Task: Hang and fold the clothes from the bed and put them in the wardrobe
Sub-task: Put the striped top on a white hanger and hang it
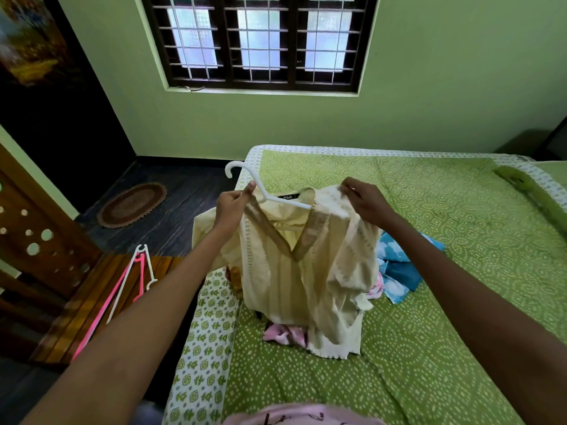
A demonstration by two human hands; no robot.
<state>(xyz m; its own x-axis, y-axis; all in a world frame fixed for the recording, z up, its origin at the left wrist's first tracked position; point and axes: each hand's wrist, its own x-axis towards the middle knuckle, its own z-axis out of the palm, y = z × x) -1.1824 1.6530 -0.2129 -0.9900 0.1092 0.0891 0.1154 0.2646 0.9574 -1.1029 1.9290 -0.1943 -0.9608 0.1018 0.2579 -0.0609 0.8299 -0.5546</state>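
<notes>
Right now the person is fitting a cream top [303,271] onto a white hanger [270,194], holding both above the near part of the bed [460,240]. The left hand [231,207] is pinching the left shoulder of the top together with the hanger arm, just under the hook. The right hand [365,204] is pinching the right shoulder fabric and lifting it up, near the right end of the hanger.

I think the main danger is on the right side. The hanger's right end is sitting near the collar and seems not yet to be inside the shoulder, so if the right hand is letting go too early, the fabric is probably sliding off and the top is dropping to one side. The cloth is looking thin and soft, so it can also catch on the hanger tip. The lower hem is resting on the bed, on a pink garment [285,334], and lifting quickly may drag that piece along.

The top is pale cream with woven stripes, a darker beige V-neck band and a black label at the collar. Beside it a blue cloth [402,271] is lying crumpled. Spare pink and white hangers [129,286] are waiting on a wooden surface [79,314] at the left.
</notes>
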